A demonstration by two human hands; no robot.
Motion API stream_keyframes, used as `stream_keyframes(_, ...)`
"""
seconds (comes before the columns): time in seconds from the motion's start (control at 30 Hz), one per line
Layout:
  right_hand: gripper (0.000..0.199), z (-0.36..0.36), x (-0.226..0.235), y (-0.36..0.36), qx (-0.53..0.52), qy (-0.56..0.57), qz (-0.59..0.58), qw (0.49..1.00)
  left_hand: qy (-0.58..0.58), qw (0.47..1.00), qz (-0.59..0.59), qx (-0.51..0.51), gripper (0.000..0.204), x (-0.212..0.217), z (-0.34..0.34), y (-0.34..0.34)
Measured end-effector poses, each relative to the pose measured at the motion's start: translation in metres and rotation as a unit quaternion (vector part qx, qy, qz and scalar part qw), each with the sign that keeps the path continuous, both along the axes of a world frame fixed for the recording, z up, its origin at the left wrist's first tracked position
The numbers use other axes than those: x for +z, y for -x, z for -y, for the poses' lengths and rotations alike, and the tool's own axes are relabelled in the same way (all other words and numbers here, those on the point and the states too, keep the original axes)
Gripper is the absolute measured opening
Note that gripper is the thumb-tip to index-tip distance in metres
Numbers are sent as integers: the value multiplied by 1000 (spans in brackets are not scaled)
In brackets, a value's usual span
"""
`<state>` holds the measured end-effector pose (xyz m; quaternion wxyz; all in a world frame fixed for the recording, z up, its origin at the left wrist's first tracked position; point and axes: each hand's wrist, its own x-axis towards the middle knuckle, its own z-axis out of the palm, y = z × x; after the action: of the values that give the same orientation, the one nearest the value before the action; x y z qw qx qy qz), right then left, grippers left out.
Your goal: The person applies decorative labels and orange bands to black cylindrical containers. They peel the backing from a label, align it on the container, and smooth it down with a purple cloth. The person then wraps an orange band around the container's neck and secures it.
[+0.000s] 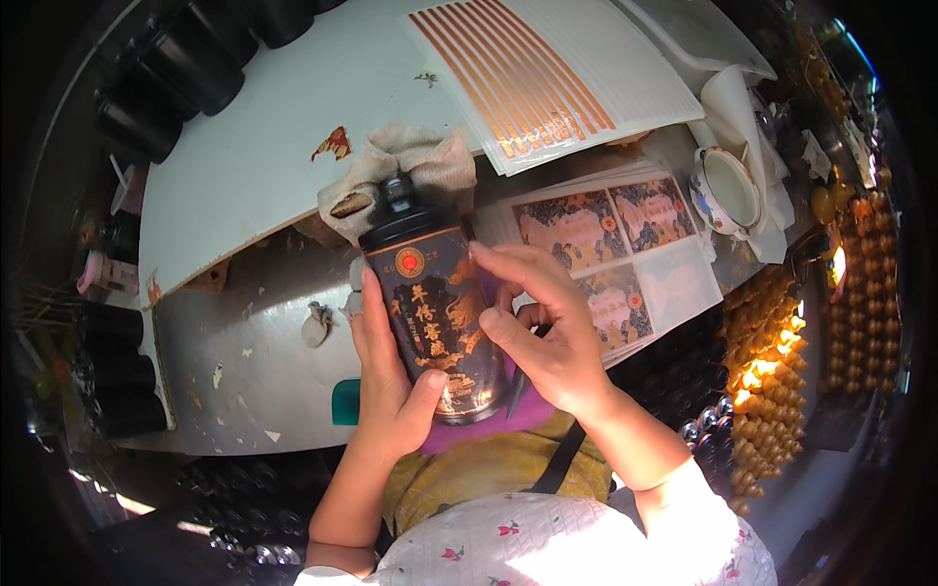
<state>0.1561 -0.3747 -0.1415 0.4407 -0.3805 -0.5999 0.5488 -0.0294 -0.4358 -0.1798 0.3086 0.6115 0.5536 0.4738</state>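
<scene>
A black bottle (433,303) with a narrow-necked top and gold-and-orange decoration leans slightly in front of me, over the table's near edge. My left hand (388,376) is closed around its left side, thumb across the lower front. On its right side, the fingertips of my right hand (547,327) touch the decorated surface, with the fingers curled. From under that hand sticks a thin dark pointed tool (515,394); its upper part is hidden by the palm. Right behind the bottle top lies a crumpled beige cloth (425,156).
Sheets of printed decals (567,227) lie to the right, below a sheet with orange strips (518,78). An enamel mug (728,190) stands beyond them. Black bottles (191,63) line the far left. Gold bottles (767,391) stand at the right. A teal piece (346,401) sits at the near edge.
</scene>
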Motion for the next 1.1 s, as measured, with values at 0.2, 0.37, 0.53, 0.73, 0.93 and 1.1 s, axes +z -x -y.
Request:
stream_keyframes(0.2, 36, -5, 3, 10, -4, 137, -163, 977, 8, 1000, 20, 5, 104, 5, -1, -4)
stream_keyframes(0.37, 21, -29, -1, 20, -15, 141, -138, 980, 0, 1000, -12, -3, 103, 6, -1, 0)
stream_keyframes(0.53, 11, -32, -5, 27, -42, 138, -173, 974, -8, 1000, -18, -8, 106, 10, -11, 0)
stream_keyframes(0.73, 12, -35, -2, 28, -49, 153, -132, 978, 3, 1000, -23, -7, 108, 13, -9, 2)
stream_keyframes(0.93, 48, -23, -3, 12, -76, -40, 15, 996, -17, 999, -28, 9, 108, 8, -12, 5)
stream_keyframes(1.1, 91, -8, 2, -2, 67, -207, 270, 938, 4, 999, -37, -10, 102, 13, -8, 7)
